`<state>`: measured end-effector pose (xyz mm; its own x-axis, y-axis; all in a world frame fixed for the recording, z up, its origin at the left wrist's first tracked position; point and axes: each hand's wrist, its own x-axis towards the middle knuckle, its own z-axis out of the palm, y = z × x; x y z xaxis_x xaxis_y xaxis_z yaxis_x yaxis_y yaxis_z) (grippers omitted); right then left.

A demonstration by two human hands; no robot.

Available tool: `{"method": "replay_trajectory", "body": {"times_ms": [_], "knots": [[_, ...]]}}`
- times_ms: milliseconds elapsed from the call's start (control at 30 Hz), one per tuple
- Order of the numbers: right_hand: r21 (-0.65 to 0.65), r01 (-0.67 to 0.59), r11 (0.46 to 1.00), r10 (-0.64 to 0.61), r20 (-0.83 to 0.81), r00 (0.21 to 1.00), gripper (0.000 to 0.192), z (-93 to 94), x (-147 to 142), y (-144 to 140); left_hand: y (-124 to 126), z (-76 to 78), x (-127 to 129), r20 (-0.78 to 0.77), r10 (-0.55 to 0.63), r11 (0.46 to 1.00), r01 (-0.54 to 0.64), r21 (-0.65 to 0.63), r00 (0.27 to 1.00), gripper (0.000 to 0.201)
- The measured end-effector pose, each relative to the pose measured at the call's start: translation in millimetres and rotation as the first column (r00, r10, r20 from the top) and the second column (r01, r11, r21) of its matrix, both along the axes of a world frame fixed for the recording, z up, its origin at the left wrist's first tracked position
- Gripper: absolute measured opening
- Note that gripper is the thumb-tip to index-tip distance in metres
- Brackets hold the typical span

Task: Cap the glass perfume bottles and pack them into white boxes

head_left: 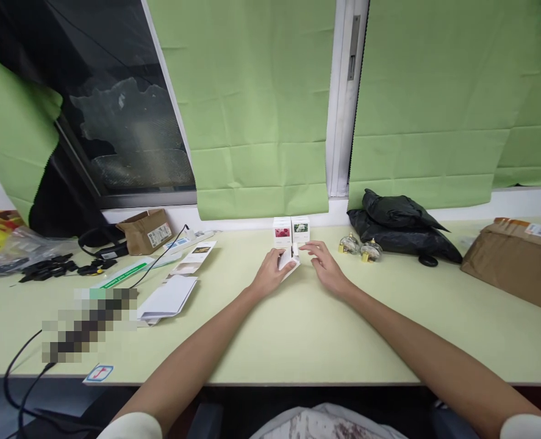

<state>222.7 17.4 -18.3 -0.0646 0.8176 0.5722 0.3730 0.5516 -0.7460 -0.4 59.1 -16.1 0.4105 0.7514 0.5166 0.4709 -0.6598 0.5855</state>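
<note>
My left hand (272,272) is closed round a small white box (288,261), which it holds tilted just above the table. A dark gap shows at the top of this box; what lies inside cannot be made out. My right hand (325,268) is beside it on the right, fingers apart and curved toward the box, with nothing in them. Right behind stand a white box with a pink flower picture (282,233) and a white box with a white flower picture (301,230).
Two glass bottles with gold parts (360,247) stand right of my hands, before black plastic bags (401,228). A cardboard box (517,262) lies far right. On the left are flattened white cartons (169,297), an open cardboard box (146,233), cables and black parts (53,266).
</note>
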Motion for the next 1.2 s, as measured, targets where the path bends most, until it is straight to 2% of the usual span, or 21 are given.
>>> {"method": "replay_trajectory", "body": {"times_ms": [67, 167, 233, 333, 467, 567, 767, 900, 1067, 1133, 1200], "knots": [[0.153, -0.011, 0.988, -0.014, 0.158, 0.987, 0.063, 5.4, -1, -6, 1, 0.5, -2, -0.014, -0.005, 1.0, 0.005, 0.01, 1.0, 0.053], [0.26, -0.071, 0.963, -0.019, 0.331, 0.944, 0.072, 10.9, -3, -12, 1, 1.0, -3, -0.042, -0.009, 1.0, 0.011, 0.028, 0.999, 0.055], [0.3, -0.088, 0.95, -0.044, 0.406, 0.913, 0.068, 12.6, -2, -14, 2, 1.0, -4, -0.05, -0.016, 0.999, 0.017, 0.031, 0.999, 0.055], [0.322, -0.039, 0.946, -0.095, 0.389, 0.916, 0.056, 12.8, 1, -13, 4, 0.8, -6, -0.052, -0.019, 0.999, 0.021, 0.035, 0.998, 0.052], [0.241, -0.022, 0.97, -0.051, 0.294, 0.954, 0.036, 10.2, 3, -10, 7, 0.5, -9, -0.079, -0.027, 0.997, 0.033, 0.071, 0.997, 0.052], [0.177, -0.022, 0.984, -0.015, 0.204, 0.979, 0.029, 8.5, -1, -8, 8, 0.6, -10, -0.096, -0.019, 0.997, 0.026, 0.077, 0.995, 0.054], [0.063, -0.132, 0.989, 0.132, 0.005, 0.991, 0.046, 14.3, -7, -12, 8, 1.6, -11, -0.137, -0.008, 0.995, 0.021, 0.094, 0.99, 0.057], [0.001, -0.211, 0.977, 0.211, -0.019, 0.977, 0.058, 20.6, -5, -18, 8, 3.1, -12, -0.182, -0.009, 0.993, 0.03, 0.114, 0.983, 0.058], [0.034, -0.134, 0.99, 0.128, 0.142, 0.982, 0.058, 24.5, 0, -18, 7, 6.8, -14, -0.243, -0.016, 0.989, 0.051, 0.138, 0.97, 0.056], [0.035, -0.096, 0.995, 0.091, 0.125, 0.988, 0.055, 22.6, 1, -16, 7, 7.9, -14, -0.272, -0.013, 0.986, 0.057, 0.154, 0.962, 0.058], [-0.025, -0.078, 0.997, 0.08, 0.072, 0.994, 0.052, 17.3, 1, -11, 6, 8.5, -13, -0.3, -0.014, 0.982, 0.07, 0.176, 0.954, 0.06]]}}
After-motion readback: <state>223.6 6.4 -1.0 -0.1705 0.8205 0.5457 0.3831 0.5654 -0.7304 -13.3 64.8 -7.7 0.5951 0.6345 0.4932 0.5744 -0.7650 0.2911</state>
